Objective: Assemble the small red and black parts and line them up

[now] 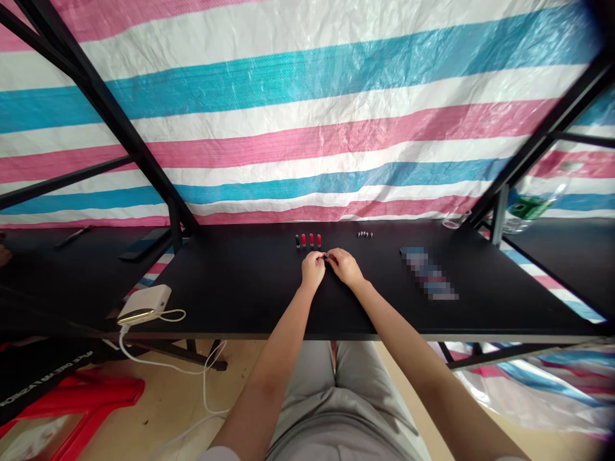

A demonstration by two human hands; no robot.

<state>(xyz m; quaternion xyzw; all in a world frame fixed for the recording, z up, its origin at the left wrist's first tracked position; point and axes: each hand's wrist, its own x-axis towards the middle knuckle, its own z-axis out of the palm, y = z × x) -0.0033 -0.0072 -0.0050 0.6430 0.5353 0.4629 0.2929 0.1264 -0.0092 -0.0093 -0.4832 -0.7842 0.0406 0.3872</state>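
1. Piece: small, dark; centre of the frame, between the hands; finer detail too small to tell.
2. Left hand: fingers drawn into a pinch, holding the piece from the left.
3. Right hand: likewise pinched, on the piece from the right.
4. Red parts, 3, and black part, 1: in a row just above the left hand.
5. Silver bits: row, right of centre.
6. Handling, advised: light pinch, both ends aligned, low over the table; a slip could knock the row.
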